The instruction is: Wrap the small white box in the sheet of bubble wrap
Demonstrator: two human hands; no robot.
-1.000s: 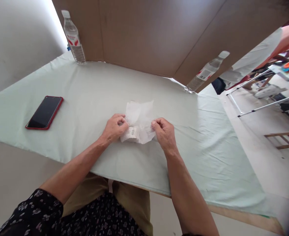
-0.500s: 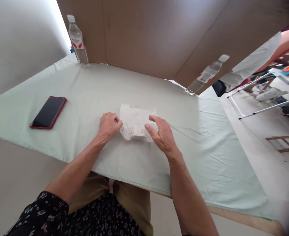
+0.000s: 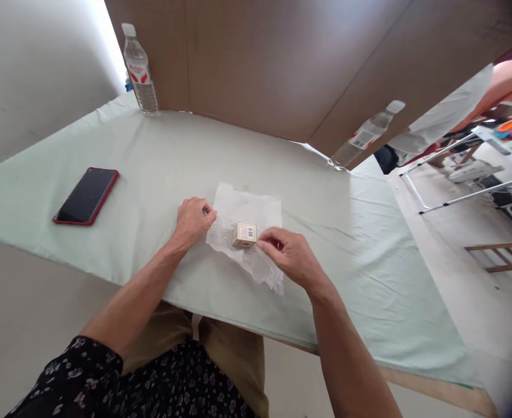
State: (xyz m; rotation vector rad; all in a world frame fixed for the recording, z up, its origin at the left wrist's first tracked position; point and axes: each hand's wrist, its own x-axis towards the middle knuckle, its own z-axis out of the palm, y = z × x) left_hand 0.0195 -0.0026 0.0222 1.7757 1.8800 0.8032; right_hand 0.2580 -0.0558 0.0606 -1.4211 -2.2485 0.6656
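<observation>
A small cream-coloured box (image 3: pixel 245 233) with a barcode on its top lies on a spread sheet of bubble wrap (image 3: pixel 262 270), which rests on the table. My left hand (image 3: pixel 194 220) is closed at the wrap's left edge, with thumb and forefinger pinched on it. On the other side, my right hand (image 3: pixel 293 255) lies over the wrap's right part. Its thumb and fingertips come together against the right side of the box. Whether they grip the box or only touch it is not clear.
A phone in a red case (image 3: pixel 86 196) lies on the left of the pale green tablecloth (image 3: pixel 169 157). Water bottles stand at the back left (image 3: pixel 140 75) and back right (image 3: pixel 364 136), before a tall cardboard panel (image 3: pixel 256 64). Past the right edge are a metal-framed table (image 3: pixel 445 152) and a person's sleeve.
The flap of bubble wrap that covered the box has been folded down toward me, exposing the box. My right hand has drawn its fingers together by the box. My left hand has stayed in place.
</observation>
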